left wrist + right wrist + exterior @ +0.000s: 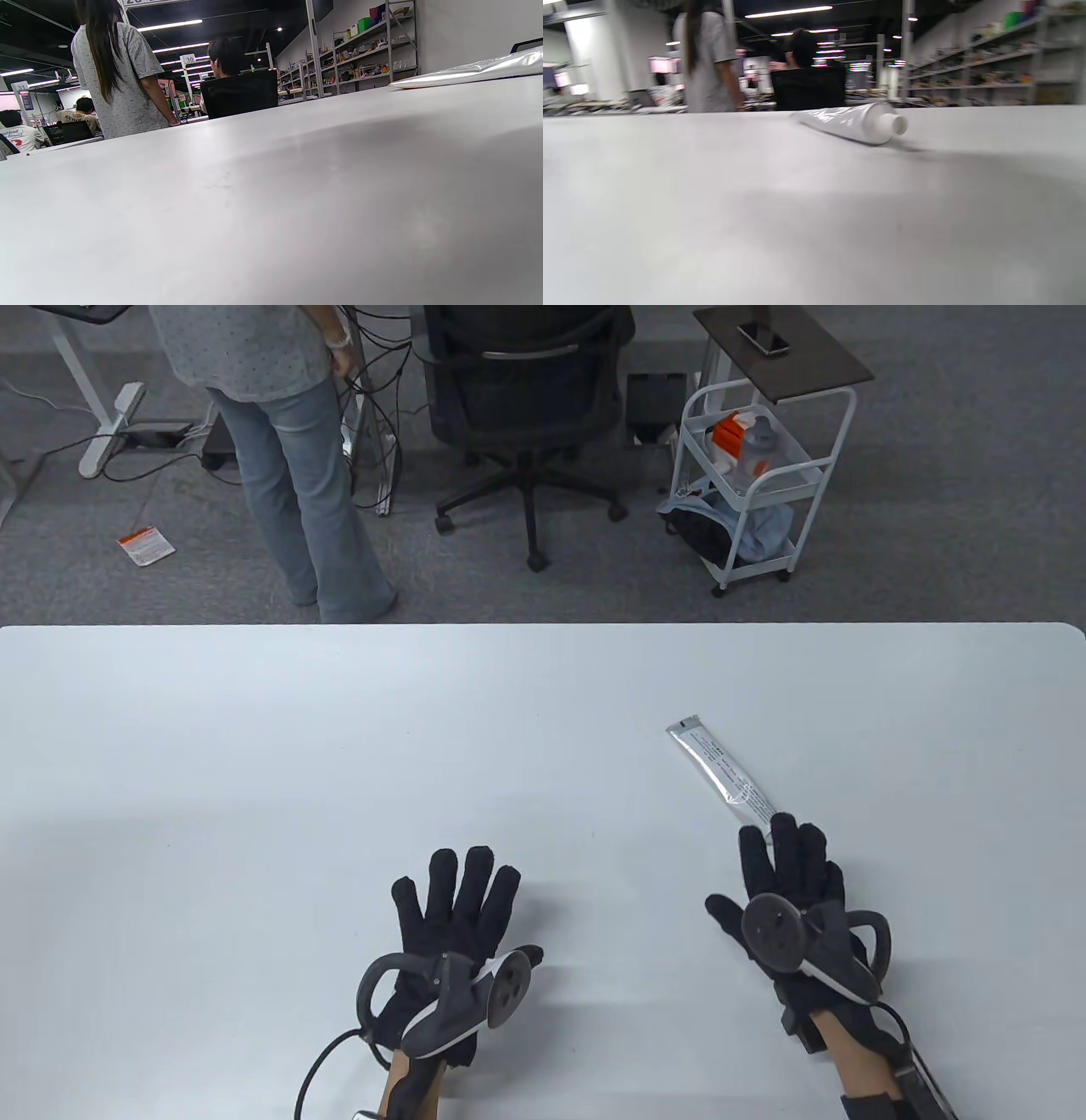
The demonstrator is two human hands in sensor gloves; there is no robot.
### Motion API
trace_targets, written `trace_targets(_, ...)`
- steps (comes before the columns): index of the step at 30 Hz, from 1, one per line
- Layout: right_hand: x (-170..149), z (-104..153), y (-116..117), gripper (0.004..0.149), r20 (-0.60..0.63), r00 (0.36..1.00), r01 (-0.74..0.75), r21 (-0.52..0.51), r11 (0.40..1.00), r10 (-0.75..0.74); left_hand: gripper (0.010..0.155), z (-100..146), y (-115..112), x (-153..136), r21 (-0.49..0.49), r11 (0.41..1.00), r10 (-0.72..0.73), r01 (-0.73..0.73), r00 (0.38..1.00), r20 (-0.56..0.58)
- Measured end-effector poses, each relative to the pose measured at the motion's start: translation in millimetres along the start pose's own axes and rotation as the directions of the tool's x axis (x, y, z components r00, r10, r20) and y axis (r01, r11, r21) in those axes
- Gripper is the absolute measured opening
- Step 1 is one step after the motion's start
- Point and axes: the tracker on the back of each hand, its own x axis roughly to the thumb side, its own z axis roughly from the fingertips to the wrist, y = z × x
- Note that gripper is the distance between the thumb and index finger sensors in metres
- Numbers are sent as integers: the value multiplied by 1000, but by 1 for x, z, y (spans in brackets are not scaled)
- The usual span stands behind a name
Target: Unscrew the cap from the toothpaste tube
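Observation:
A silver toothpaste tube (pixel 719 770) lies flat on the white table (pixel 254 729), right of centre, with its crimped end pointing away from me. My right hand (pixel 785 857) is open with its fingers stretched out, and in the table view its fingertips cover the tube's near end. The right wrist view shows the tube (pixel 846 120) and its white cap (pixel 896 124) lying free, with no fingers on them. My left hand (pixel 462 891) lies open and empty on the table, fingers spread, well left of the tube. The tube also shows in the left wrist view (pixel 471 67).
Beyond the table's far edge a person (pixel 280 432) stands on the carpet, next to a black office chair (pixel 526 398) and a white trolley (pixel 755 475).

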Motion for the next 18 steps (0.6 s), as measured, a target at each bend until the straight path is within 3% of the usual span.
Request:
trace_targets(4,-16,-52,2,87,-214,975,102,168,980,-65,86,0,0,0,0,1000,3,-3,1000,1)
trace_targets(6,-22,-71,13,88,-324,946,110,275,955,-16,86,0,0,0,2,1000,8,-8,1000,2)
trace_targets(8,-29,-87,25,88,-353,934,85,338,937,43,86,0,-1,0,3,1000,9,-9,1000,3)
trace_targets(12,-38,-94,35,83,-411,911,139,358,923,22,86,0,-1,0,-13,1000,1,-1,1000,-4)
trace_targets(18,-39,-98,42,73,-398,915,79,341,937,68,86,-1,-2,0,-17,1000,-1,0,1000,-8)
